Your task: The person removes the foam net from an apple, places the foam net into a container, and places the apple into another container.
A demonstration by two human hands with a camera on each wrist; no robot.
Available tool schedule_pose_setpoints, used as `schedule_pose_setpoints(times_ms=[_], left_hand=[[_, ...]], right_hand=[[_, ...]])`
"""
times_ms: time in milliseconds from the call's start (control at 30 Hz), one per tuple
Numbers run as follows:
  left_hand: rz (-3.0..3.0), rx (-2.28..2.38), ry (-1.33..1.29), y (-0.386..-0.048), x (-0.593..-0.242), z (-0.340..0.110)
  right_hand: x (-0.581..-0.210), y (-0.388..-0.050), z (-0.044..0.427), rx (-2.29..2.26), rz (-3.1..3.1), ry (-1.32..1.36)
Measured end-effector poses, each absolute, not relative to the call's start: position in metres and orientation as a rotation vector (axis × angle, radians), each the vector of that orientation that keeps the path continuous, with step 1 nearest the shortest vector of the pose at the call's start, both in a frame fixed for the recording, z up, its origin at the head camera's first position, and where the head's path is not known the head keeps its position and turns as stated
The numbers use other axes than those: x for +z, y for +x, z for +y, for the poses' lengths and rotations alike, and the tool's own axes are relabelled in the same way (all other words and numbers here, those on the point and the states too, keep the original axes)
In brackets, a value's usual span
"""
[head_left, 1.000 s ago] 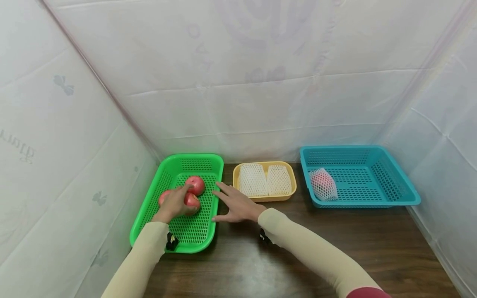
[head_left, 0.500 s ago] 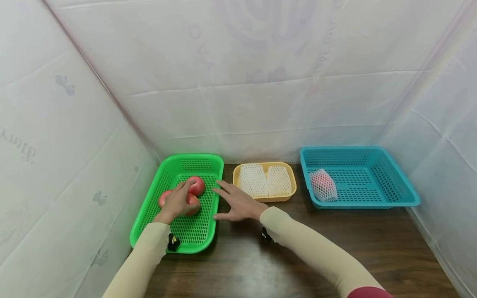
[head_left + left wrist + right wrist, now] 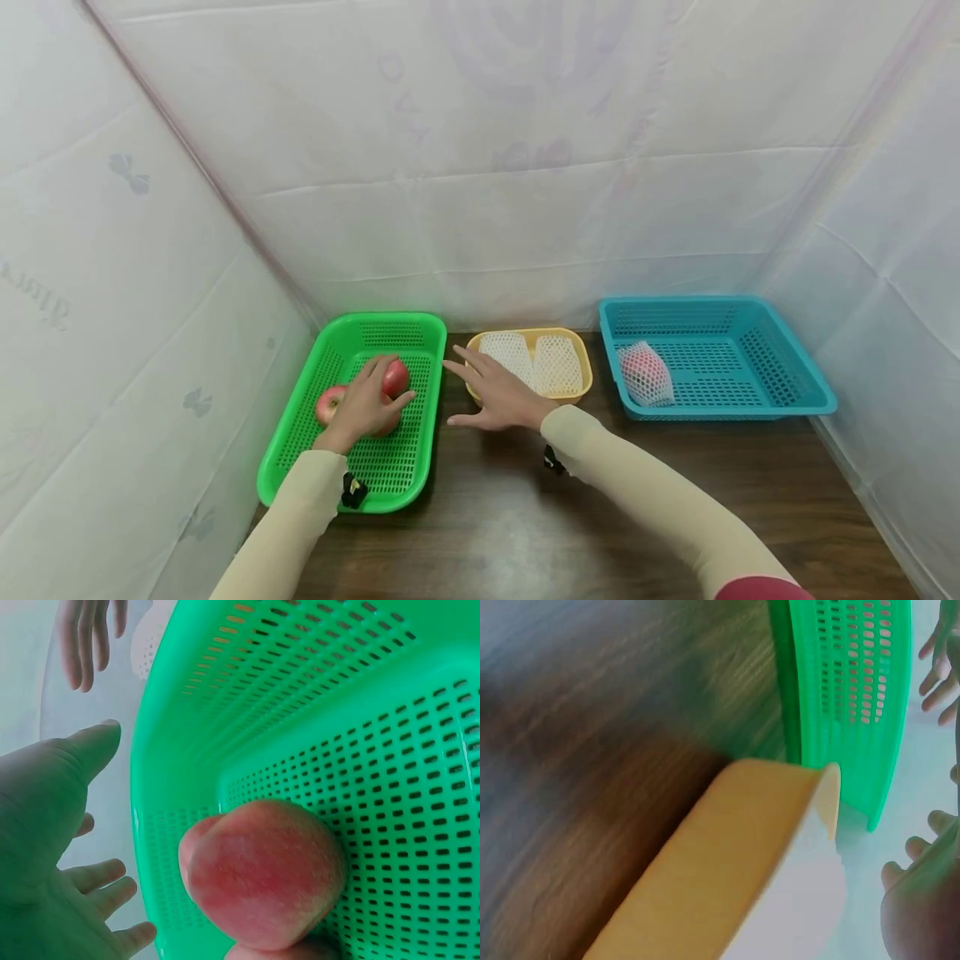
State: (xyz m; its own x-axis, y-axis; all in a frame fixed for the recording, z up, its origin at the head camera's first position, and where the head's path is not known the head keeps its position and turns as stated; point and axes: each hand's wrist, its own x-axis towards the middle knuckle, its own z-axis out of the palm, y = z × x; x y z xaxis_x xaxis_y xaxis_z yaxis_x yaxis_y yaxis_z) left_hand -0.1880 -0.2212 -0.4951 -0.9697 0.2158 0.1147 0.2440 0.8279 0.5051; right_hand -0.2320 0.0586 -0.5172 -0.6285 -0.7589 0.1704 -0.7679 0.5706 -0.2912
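Observation:
Three red apples lie in a green basket (image 3: 390,479) at the left: a far one (image 3: 396,379), a left one (image 3: 328,406) and one partly under my left hand (image 3: 363,407). That hand hovers over them with its thumb spread. In the left wrist view, straight fingers stand apart from the apple (image 3: 266,874). My right hand (image 3: 506,398) is held above the table between the green basket and a yellow tray (image 3: 562,400), fingers spread and holding nothing. White foam nets (image 3: 558,365) lie in the tray, partly covered by this hand.
A blue basket (image 3: 712,412) stands at the right, holding an apple in a white foam net (image 3: 647,373). Dark wooden table (image 3: 480,525) spreads in front. White sheeting (image 3: 525,217) encloses the back and both sides.
My left thumb has lifted and spread off the apple it was against, and the hand has shifted slightly right. My right hand has moved right and away from the green basket's rim.

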Motion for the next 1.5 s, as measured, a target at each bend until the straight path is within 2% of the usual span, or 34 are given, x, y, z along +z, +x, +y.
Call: schedule_pose_setpoints(times_ms=[1500], left_hand=[[-2.923, -0.996, -0.420, -0.197, -0.488, -0.150]], right_hand=[[-0.478, -0.284, 0.151, 0.490, -2.726, 1.043]])
